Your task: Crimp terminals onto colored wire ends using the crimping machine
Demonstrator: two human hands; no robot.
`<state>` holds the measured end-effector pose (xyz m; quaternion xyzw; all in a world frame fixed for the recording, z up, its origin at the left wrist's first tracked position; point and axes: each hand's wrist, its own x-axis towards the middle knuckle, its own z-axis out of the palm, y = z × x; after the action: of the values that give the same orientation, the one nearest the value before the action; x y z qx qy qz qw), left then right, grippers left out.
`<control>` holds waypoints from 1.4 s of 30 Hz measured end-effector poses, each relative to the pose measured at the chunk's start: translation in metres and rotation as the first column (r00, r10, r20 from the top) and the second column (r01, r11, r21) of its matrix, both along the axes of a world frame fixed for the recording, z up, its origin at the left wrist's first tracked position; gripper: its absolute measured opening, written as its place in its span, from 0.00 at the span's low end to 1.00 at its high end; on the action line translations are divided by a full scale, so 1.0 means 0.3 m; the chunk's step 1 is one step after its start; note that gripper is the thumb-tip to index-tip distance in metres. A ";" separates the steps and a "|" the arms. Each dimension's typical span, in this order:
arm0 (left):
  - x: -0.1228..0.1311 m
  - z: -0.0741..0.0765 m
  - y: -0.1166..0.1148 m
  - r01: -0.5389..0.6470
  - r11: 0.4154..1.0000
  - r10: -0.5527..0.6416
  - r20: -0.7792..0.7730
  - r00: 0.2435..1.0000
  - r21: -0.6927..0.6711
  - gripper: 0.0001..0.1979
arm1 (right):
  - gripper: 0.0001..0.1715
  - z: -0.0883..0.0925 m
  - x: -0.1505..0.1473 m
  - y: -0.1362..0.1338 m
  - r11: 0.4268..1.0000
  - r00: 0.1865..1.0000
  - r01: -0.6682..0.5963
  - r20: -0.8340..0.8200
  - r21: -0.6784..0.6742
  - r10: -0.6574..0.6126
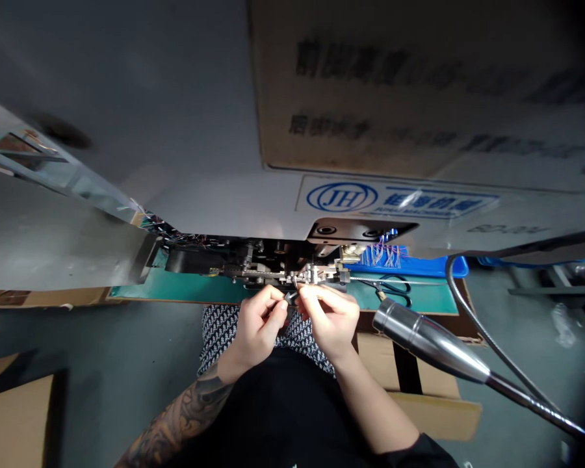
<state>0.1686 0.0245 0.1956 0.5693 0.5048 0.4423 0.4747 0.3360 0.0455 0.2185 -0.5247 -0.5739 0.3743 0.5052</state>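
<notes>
Both of my hands are close together at the front of the machine's metal mechanism [312,273]. My left hand [258,328] is closed, thumb and forefinger pinched at a small pale piece [290,296] too tiny to identify. Just beside it, my right hand [331,322] is closed too, its fingertips pinched near a thin strand [296,284] right below the metal parts. What lies inside the right fingers is hidden.
A large grey machine housing [175,130] overhangs the work. Right of the mechanism are a blue tray [429,266] with bundled wires [383,253] and black-handled scissors [394,286] on a green mat [433,299]. A silver gooseneck lamp [429,341] reaches in from the right.
</notes>
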 end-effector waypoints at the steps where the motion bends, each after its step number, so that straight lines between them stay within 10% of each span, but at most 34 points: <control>1: -0.006 0.004 0.002 0.016 0.999 -0.015 0.034 0.999 -0.039 0.13 | 0.12 -0.004 0.011 0.001 0.999 0.998 -0.027 0.064 0.041 0.024; 13: 0.024 -0.004 0.000 -0.018 0.989 0.033 -0.101 0.994 0.144 0.10 | 0.22 0.036 -0.037 0.002 0.960 0.954 0.042 -0.275 -0.277 -0.121; 32: -0.013 -0.031 0.013 0.028 0.875 0.181 -0.380 0.907 0.483 0.07 | 0.19 0.027 -0.043 0.001 0.968 0.976 0.069 -0.187 -0.240 -0.115; 42: -0.015 0.010 0.015 0.086 0.993 -0.077 0.118 0.990 -0.079 0.15 | 0.15 -0.016 -0.006 -0.006 0.996 0.990 -0.051 -0.134 -0.078 0.040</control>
<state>0.1640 0.0290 0.1987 0.5427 0.4709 0.4331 0.5442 0.3343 0.0438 0.2136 -0.5056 -0.5354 0.4426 0.5117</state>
